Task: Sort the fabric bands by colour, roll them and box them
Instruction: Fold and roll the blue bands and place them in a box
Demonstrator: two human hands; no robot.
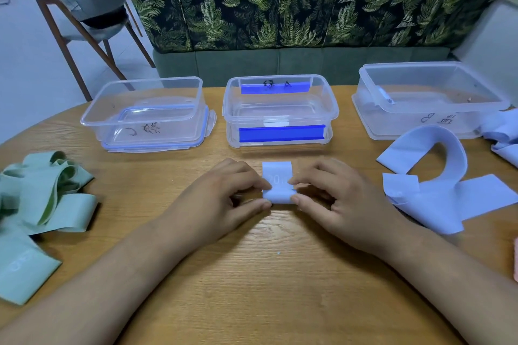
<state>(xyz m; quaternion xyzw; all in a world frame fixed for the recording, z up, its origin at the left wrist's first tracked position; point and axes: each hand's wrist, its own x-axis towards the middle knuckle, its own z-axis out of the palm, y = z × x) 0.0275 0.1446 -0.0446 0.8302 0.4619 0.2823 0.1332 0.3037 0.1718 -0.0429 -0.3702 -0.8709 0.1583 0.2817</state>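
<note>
Across the wooden table (280, 274), three clear boxes line the far side: the left box (117, 105), the middle box (280, 77) with blue strips, and the right box (406, 124). Green bands (47, 199) lie heaped at the near left, pale blue bands (437, 199) sprawl on the right. Dead centre, just near of the middle box, the left hand (224, 199) and right hand (336, 202) each pinch one end of the small, partly rolled blue band (277, 185) between thumb and curled fingers, down on the wood.

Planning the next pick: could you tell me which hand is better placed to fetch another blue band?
Probably the right hand: the loose blue bands lie on its side; the left hand is nearer the green bands.
</note>
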